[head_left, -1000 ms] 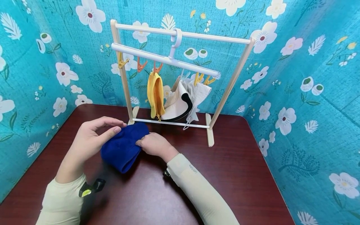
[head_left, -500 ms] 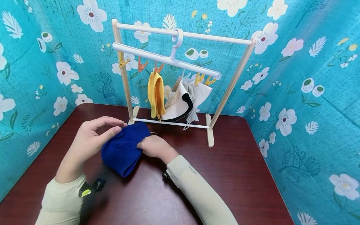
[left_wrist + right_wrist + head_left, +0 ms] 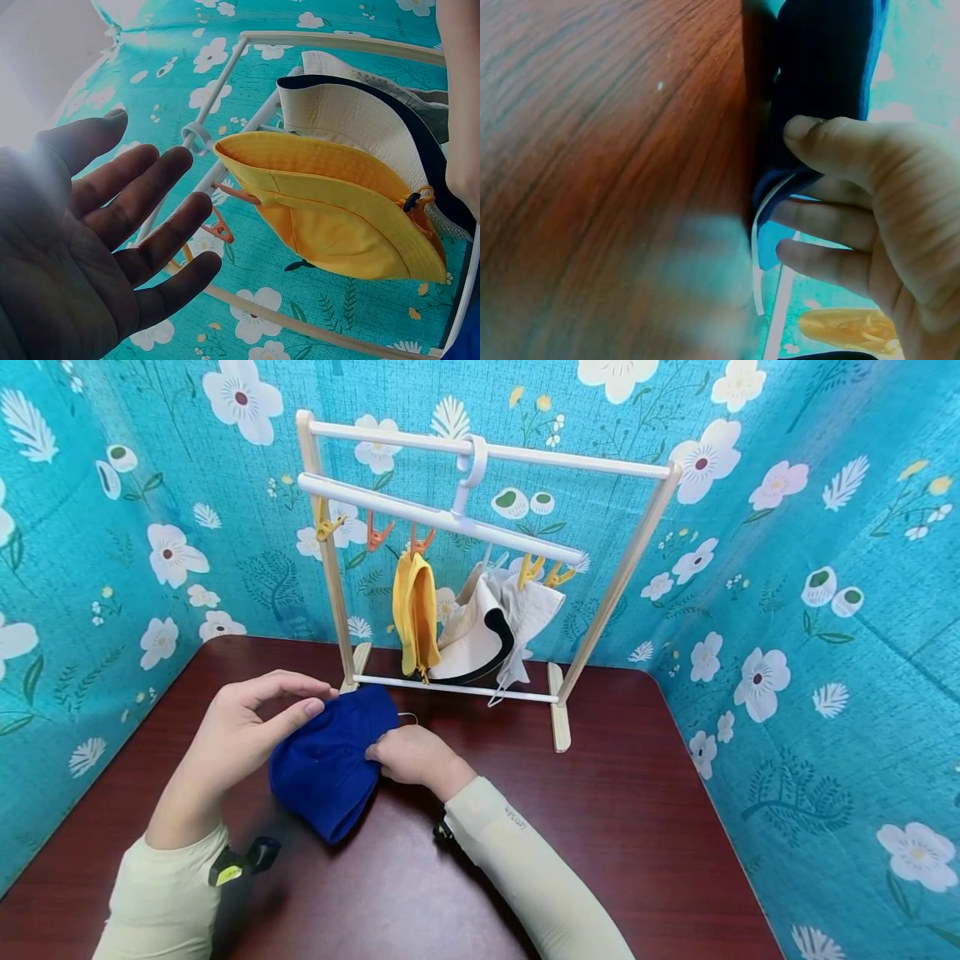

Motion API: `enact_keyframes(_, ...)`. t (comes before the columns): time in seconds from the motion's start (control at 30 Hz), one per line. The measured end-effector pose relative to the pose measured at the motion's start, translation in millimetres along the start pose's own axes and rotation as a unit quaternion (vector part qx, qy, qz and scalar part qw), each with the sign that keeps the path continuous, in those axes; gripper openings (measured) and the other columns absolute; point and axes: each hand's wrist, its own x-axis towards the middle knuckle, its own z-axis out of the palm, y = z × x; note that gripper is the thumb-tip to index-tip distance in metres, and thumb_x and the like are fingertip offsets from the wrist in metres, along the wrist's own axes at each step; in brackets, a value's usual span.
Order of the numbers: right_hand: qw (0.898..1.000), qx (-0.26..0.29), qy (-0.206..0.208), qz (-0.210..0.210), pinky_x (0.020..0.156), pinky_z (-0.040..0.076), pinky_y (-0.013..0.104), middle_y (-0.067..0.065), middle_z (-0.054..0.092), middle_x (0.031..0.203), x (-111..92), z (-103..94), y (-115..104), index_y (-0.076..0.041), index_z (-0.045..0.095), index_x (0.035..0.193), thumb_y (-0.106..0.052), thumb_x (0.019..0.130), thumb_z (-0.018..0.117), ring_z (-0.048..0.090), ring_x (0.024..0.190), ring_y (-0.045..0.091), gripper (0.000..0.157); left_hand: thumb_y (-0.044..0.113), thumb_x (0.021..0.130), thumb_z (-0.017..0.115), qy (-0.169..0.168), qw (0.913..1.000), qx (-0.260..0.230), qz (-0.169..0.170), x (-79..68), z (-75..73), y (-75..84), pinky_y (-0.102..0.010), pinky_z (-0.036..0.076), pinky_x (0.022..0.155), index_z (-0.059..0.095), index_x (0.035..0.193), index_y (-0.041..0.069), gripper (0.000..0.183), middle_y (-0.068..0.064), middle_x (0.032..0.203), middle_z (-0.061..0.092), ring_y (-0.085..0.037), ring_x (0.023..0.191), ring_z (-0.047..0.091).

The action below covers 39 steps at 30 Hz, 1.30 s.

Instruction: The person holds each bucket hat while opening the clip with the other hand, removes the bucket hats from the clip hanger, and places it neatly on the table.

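A blue fabric hat lies on the dark wooden table, near the foot of a small drying rack. My right hand pinches the hat's right edge; in the right wrist view, thumb and fingers of this right hand clamp the blue hat beside a thin white cord. My left hand hovers at the hat's upper left, thumb touching the fabric. The left wrist view shows that left hand with straight fingers and nothing in it.
The wooden rack stands at the table's back and carries a white clip hanger. A yellow hat, a cream hat with a dark brim and a pale cloth hang from its clips. Floral blue walls enclose the table.
My right hand has slid slightly toward me along the blue hat's edge, and the fabric has shifted a little with it. The left hand has stayed where it was.
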Motion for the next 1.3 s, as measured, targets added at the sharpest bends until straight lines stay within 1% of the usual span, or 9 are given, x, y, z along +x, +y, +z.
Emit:
enact_keyframes(0.4,1.000,-0.007,-0.013,0.005,0.070,0.057,0.030,-0.007,0.073,0.094,-4,-2.1,-5,-0.026,0.075,0.106,-0.023,0.093,0.071,0.069,0.090,0.009,0.013,0.008,0.096,0.072,0.001,0.9999,0.011,0.007,0.1,-0.6,-0.6,-0.012,0.049,0.089,0.076,0.117,0.021,0.025,0.005,0.113,0.074,-0.004,0.109,0.066)
enact_keyframes(0.5,1.000,-0.004,-0.023,0.009,0.072,0.057,0.030,-0.007,0.072,0.096,-4,-2.9,-7,-0.027,0.075,0.108,-0.025,0.094,0.072,0.069,0.092,0.008,0.015,0.009,0.096,0.072,0.000,0.9999,0.011,0.005,0.0,-0.7,0.1,-0.012,0.048,0.090,0.076,0.117,0.018,0.023,0.005,0.113,0.074,-0.004,0.109,0.066)
enact_keyframes(0.63,0.999,0.005,-0.042,0.015,0.076,0.057,0.030,-0.007,0.073,0.102,-5,-3.7,-8,-0.027,0.074,0.114,-0.028,0.095,0.073,0.068,0.095,0.009,0.019,0.010,0.096,0.072,-0.001,0.9999,0.011,0.001,-0.4,-1.0,0.9,-0.012,0.048,0.090,0.075,0.118,0.015,0.023,0.006,0.113,0.074,-0.004,0.109,0.066)
enact_keyframes(0.87,0.998,0.014,-0.054,0.020,0.087,0.055,0.029,-0.007,0.073,0.109,-8,-5.2,-10,-0.026,0.072,0.118,-0.033,0.093,0.076,0.069,0.101,0.011,0.027,0.010,0.096,0.072,-0.003,0.9999,0.012,0.001,-0.6,-0.8,0.5,-0.013,0.049,0.090,0.075,0.118,0.023,0.025,0.006,0.113,0.074,-0.004,0.110,0.066)
enact_keyframes(1.0,0.998,0.012,-0.062,0.019,0.094,0.053,0.031,-0.008,0.072,0.116,-11,-7.3,-11,-0.025,0.071,0.123,-0.034,0.093,0.076,0.067,0.109,0.010,0.031,0.011,0.097,0.072,-0.004,0.9999,0.012,-0.003,-0.9,-0.5,0.7,-0.012,0.048,0.090,0.075,0.118,0.023,0.025,0.007,0.113,0.074,-0.004,0.110,0.066)
enact_keyframes(1.1,0.998,0.014,-0.066,0.018,0.097,0.052,0.033,-0.009,0.071,0.121,-15,-9.5,-11,-0.026,0.071,0.125,-0.035,0.093,0.076,0.065,0.114,0.009,0.034,0.012,0.097,0.072,-0.005,0.9999,0.015,-0.006,-1.3,-0.4,0.9,-0.013,0.048,0.090,0.075,0.118,0.022,0.024,0.007,0.114,0.074,-0.004,0.110,0.065)
enact_keyframes(1.17,0.998,0.018,-0.064,0.017,0.097,0.052,0.033,-0.009,0.071,0.122,-17,-10.9,-11,-0.025,0.070,0.126,-0.035,0.093,0.076,0.065,0.114,0.009,0.035,0.012,0.097,0.071,-0.004,0.9999,0.015,-0.006,-1.3,-0.3,1.0,-0.013,0.048,0.091,0.075,0.118,0.022,0.024,0.007,0.114,0.074,-0.004,0.110,0.065)
enact_keyframes(1.3,0.998,0.041,-0.054,0.011,0.091,0.054,0.030,-0.010,0.071,0.117,-21,-12.6,-10,-0.025,0.071,0.123,-0.032,0.092,0.077,0.067,0.107,0.009,0.033,0.012,0.097,0.071,-0.004,0.9999,0.013,-0.005,-0.7,-0.2,1.4,-0.013,0.048,0.091,0.075,0.118,0.023,0.023,0.006,0.113,0.074,-0.005,0.110,0.066)
